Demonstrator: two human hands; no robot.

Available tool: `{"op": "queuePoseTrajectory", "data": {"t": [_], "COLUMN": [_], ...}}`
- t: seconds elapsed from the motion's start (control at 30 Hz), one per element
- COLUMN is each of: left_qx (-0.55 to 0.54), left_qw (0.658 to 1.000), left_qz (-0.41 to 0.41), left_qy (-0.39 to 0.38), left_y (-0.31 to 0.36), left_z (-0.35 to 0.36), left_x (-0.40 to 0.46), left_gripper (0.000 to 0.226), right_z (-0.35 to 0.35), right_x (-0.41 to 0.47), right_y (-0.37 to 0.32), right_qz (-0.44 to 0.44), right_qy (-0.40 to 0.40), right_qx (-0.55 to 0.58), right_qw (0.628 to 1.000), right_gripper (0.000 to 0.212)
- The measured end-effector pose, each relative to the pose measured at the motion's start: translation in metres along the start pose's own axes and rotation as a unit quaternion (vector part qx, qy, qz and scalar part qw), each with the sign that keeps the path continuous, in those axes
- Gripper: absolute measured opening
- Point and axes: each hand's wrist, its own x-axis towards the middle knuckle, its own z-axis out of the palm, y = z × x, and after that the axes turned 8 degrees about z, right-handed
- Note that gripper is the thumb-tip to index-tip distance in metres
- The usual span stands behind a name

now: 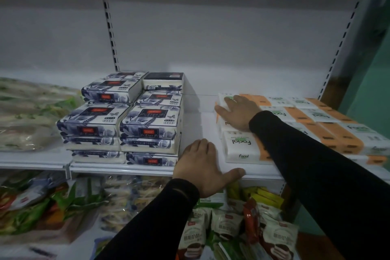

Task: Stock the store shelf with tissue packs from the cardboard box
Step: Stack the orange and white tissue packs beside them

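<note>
On the white shelf (196, 122) stand stacks of blue-and-white floral tissue packs (135, 118) at centre left. Orange-and-white "Facial" tissue packs (312, 120) lie in rows at the right. My right hand (238, 112) lies flat with spread fingers on top of the leftmost orange-and-white packs. My left hand (204, 167) rests on the shelf's front part in the gap between the two groups, fingers relaxed, thumb along the edge. It holds nothing. The cardboard box is not in view.
Large bagged goods (27, 114) lie on the shelf at far left. Snack bags (242, 226) crowd the lower shelf. A slotted upright (109, 25) runs up the back panel. A green wall (371, 82) borders the right.
</note>
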Motion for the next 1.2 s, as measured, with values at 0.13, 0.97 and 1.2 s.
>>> {"op": "queuePoseTrajectory", "data": {"t": [0.13,0.97,1.2], "left_qx": [-0.01,-0.319,-0.314], "left_qw": [1.0,0.915,0.863], "left_qz": [-0.001,-0.099,-0.136], "left_qy": [-0.014,-0.226,-0.371], "left_y": [0.003,0.023,0.012], "left_z": [-0.005,0.084,0.214], "left_x": [-0.004,-0.257,-0.288], "left_gripper": [0.109,0.027,0.033], "right_z": [-0.018,0.157,0.319], "right_x": [-0.044,-0.363,-0.38], "right_y": [-0.001,-0.013,-0.037], "right_qz": [-0.016,-0.036,0.086], "right_qy": [0.026,-0.198,-0.396], "right_qx": [0.045,0.256,0.246], "right_qw": [0.999,0.945,0.881], "right_gripper": [0.076,0.052,0.026]}}
